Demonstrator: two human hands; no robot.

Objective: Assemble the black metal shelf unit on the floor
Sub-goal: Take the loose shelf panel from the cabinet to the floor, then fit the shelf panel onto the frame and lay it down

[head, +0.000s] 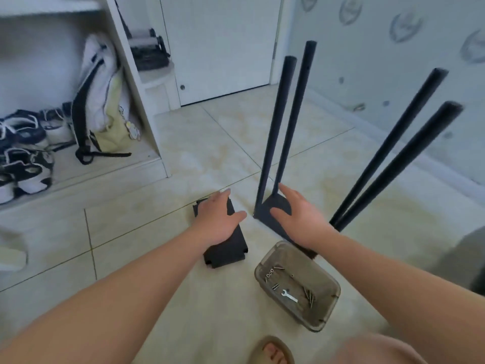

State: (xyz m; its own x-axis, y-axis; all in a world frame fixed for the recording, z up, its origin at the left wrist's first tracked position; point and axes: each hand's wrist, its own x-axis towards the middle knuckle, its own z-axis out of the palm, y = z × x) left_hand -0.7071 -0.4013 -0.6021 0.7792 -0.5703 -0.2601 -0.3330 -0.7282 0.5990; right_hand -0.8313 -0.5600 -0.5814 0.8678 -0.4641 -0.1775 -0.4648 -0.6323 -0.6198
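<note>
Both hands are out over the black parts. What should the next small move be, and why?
Probably grip the loose black panel under the open left hand and lift it toward the four upright poles; the open right hand is at the base plate that carries them, placed to steady it.

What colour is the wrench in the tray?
Silver. The wrench shows in the head view, lying in the clear tray.
</note>
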